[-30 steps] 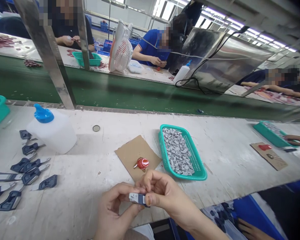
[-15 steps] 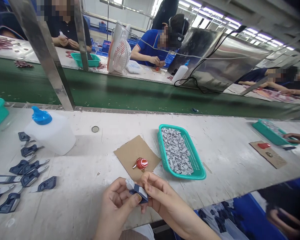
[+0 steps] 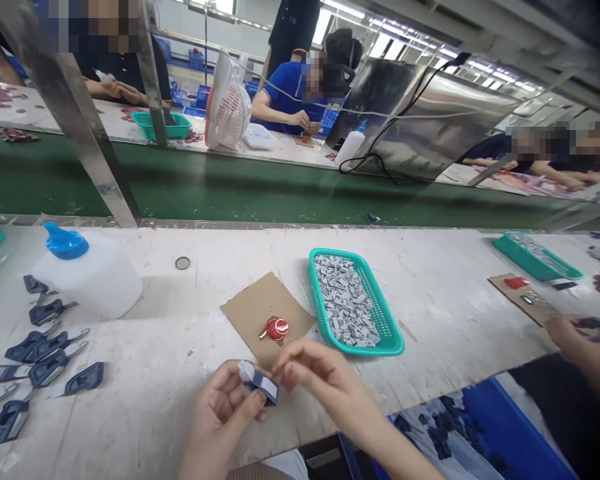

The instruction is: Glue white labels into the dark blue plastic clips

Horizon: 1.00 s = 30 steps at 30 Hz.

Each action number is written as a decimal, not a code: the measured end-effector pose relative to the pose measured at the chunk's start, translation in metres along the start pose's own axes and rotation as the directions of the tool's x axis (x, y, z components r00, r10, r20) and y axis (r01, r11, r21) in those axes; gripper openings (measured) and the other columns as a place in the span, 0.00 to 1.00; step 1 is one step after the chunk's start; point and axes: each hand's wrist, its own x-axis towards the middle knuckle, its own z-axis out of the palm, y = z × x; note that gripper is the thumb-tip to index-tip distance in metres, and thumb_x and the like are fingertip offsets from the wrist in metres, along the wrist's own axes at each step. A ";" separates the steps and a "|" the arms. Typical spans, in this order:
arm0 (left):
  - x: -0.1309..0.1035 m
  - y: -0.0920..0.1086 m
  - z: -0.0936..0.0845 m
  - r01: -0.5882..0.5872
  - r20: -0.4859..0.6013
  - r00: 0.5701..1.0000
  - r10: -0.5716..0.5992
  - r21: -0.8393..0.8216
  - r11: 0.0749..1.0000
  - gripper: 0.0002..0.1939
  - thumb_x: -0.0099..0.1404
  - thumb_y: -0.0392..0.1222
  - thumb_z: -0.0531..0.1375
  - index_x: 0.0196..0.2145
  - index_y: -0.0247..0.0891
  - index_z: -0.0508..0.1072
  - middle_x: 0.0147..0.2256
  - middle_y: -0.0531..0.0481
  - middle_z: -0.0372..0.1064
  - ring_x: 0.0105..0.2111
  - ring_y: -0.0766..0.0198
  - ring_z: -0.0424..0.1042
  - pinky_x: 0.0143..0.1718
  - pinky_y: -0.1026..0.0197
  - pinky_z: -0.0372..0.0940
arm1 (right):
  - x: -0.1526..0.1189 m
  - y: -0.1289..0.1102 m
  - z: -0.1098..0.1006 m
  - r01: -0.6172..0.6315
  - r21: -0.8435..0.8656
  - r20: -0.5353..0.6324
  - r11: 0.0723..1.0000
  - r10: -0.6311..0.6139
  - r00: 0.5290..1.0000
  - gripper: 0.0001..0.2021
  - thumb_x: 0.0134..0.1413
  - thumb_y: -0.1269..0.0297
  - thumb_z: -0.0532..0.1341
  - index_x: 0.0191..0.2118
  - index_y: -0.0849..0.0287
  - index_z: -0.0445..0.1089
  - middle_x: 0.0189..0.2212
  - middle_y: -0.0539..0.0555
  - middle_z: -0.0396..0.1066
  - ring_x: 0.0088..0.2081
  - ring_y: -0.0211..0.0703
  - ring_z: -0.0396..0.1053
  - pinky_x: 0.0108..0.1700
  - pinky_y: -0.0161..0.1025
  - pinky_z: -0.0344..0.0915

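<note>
My left hand [image 3: 225,413] pinches a small navy blue piece [image 3: 271,398] between thumb and fingers. It has a light grey patch on its face and a whitish, crumpled-looking end. My right hand [image 3: 325,383] is just right of the piece, its thumb and forefinger curled together; whatever may be between them is hidden. Beyond the hands, a blob of glossy red paste [image 3: 279,328] lies on a brown cardboard square [image 3: 245,313]. Right of it stands a green basket [image 3: 396,341] filled with small grey pieces [image 3: 347,300].
A white bottle with a blue cap [image 3: 95,280] stands at the left, near several navy pieces [image 3: 85,379]. A bottle cap [image 3: 182,263] lies behind. At the right are a co-worker's hand [image 3: 580,347], another cardboard [image 3: 510,300] and a blue bin [image 3: 515,427]. Coworkers sit across a green belt [image 3: 255,187].
My right hand has drawn slightly away from the navy piece, which stays in my left hand. At the right, the co-worker's hand has come in over the table. The view has shifted slightly.
</note>
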 end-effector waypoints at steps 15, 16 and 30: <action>-0.007 0.030 -0.062 -0.034 -0.289 0.941 0.174 0.432 0.901 0.33 0.53 0.58 0.69 0.53 0.40 0.71 0.36 0.49 0.78 0.26 0.67 0.67 0.27 0.67 0.67 | 0.056 0.033 -0.127 -0.026 -0.692 -0.270 0.721 -0.225 0.936 0.08 0.55 0.60 0.62 0.33 0.56 0.76 0.36 0.57 0.77 0.40 0.55 0.74 0.47 0.52 0.69; -0.007 0.033 -0.069 -0.051 -0.305 0.927 0.219 0.476 0.878 0.35 0.53 0.58 0.69 0.54 0.41 0.70 0.36 0.49 0.77 0.26 0.67 0.66 0.28 0.67 0.68 | 0.054 0.034 -0.127 -0.021 -0.670 -0.280 0.742 -0.226 0.933 0.08 0.56 0.58 0.62 0.35 0.56 0.75 0.37 0.57 0.78 0.40 0.54 0.75 0.47 0.51 0.70; -0.005 0.053 -0.136 -0.194 -0.269 0.805 0.528 0.722 0.664 0.28 0.59 0.56 0.65 0.55 0.49 0.66 0.33 0.51 0.76 0.22 0.64 0.71 0.22 0.65 0.70 | 0.024 0.039 -0.108 -0.023 -0.465 -0.345 0.885 -0.158 0.925 0.15 0.52 0.50 0.67 0.37 0.59 0.77 0.35 0.58 0.79 0.36 0.51 0.78 0.39 0.44 0.78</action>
